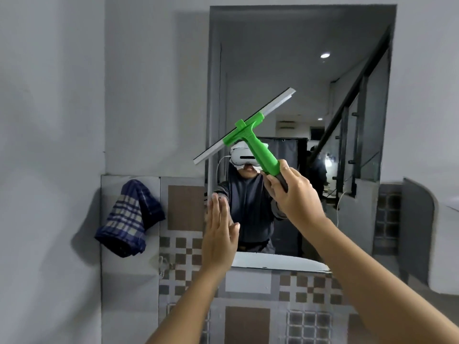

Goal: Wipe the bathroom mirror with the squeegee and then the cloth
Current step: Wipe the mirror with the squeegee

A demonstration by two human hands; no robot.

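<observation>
A frameless mirror (293, 70) hangs on the grey wall straight ahead. My right hand (295, 194) grips the dark end of a green squeegee (250, 137), held in front of the mirror's lower middle. Its long grey blade slants from lower left to upper right, and its left end reaches past the mirror's left edge. Whether the blade touches the glass I cannot tell. My left hand (219, 234) is flat with fingers together, raised at the mirror's lower left edge and holding nothing. A blue and beige checked cloth (129, 219) hangs on the wall to the left of the mirror.
Brown and white patterned tiles (188, 254) cover the wall below and beside the mirror. A small metal hook (162, 264) sticks out of the tiles at lower left. A pale rounded fixture (444, 244) juts in from the right edge.
</observation>
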